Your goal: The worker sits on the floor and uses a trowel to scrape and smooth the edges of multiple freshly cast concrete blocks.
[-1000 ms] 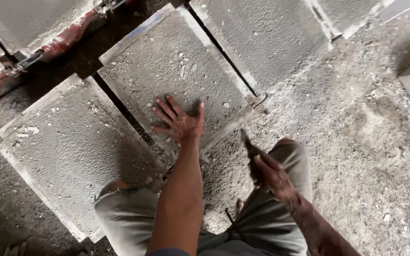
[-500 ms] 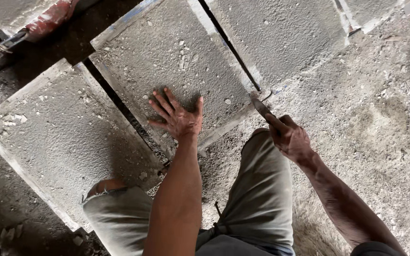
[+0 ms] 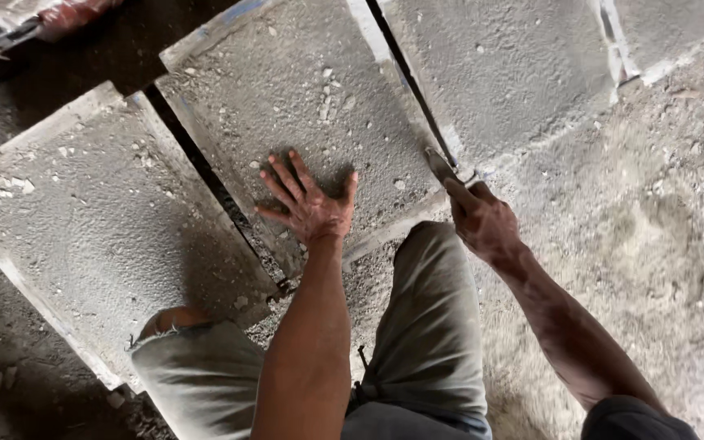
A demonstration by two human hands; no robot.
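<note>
Head view: we press our left hand flat on the middle slab, fingers spread wide and holding nothing. Our right hand is closed around a tool, perhaps a trowel; its blade is hard to make out where it meets the dark gap between that slab and the right slab. Another slab lies to the left, beside our knee.
</note>
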